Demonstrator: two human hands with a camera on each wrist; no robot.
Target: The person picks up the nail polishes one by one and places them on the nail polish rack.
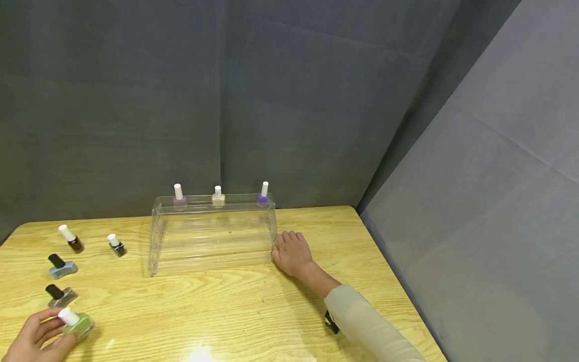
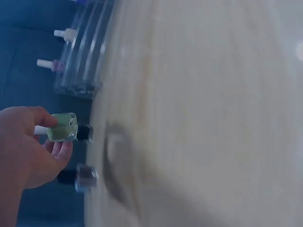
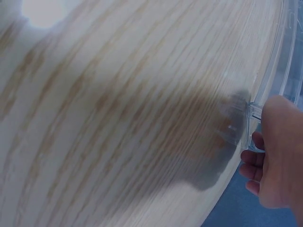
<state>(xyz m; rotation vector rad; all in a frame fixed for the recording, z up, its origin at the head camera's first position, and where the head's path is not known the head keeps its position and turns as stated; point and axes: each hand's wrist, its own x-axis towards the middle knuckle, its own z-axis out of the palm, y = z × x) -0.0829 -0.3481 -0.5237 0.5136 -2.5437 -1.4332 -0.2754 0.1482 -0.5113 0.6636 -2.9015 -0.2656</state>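
My left hand (image 1: 38,338) holds a green nail polish bottle (image 1: 81,326) with a white cap between thumb and fingers, tilted above the table's near left. In the left wrist view, the thumb presses on the green bottle (image 2: 62,126). A clear stepped display rack (image 1: 239,205) stands at the back of the table. On its top tier are a mauve nail polish (image 1: 179,202), a cream one (image 1: 218,200) and a purple one (image 1: 263,199), all white-capped. My right hand (image 1: 293,254) grips the rack's right end, thumb at the front corner and fingers along the outer side.
Left on the wooden table (image 1: 217,311) are a dark brown polish (image 1: 76,245), a black one (image 1: 119,249), a light blue one (image 1: 64,270) and a greyish one (image 1: 64,297). A grey curtain (image 1: 289,100) hangs behind; a small black object (image 1: 332,324) shows beside the right sleeve.
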